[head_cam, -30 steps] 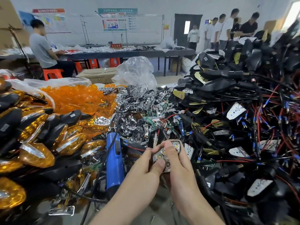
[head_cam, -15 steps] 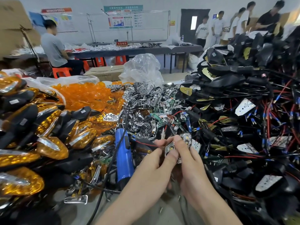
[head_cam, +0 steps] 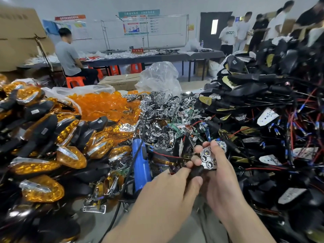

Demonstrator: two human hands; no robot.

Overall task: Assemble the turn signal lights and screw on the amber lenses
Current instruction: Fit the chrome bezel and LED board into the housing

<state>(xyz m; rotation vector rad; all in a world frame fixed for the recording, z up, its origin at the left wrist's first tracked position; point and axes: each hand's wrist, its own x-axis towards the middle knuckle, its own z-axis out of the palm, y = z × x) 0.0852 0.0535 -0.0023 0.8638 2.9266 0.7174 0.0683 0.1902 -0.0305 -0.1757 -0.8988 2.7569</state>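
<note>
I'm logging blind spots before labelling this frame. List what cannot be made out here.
Head view:
- Black plastic housing under the chrome honeycomb reflector: mostly covered by the left hand and right hand.
- Blue plastic electric screwdriver: both ends lost in clutter, bit not visible.
- Wall posters: print too small to read.

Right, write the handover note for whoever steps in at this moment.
Hands: left hand and right hand both grip one chrome reflector, with the right thumb across its top. A dark part shows beneath it.
Parts: amber lenses are heaped at centre-left, with loose reflectors beside them. The wired black housings are piled on the right and the lensed lights stacked on the left.
Tool: blue screwdriver lies between the piles, unheld.
Done: many lights are lensed.
Left: the held unit has no lens. Fit one and screw it on.
</note>
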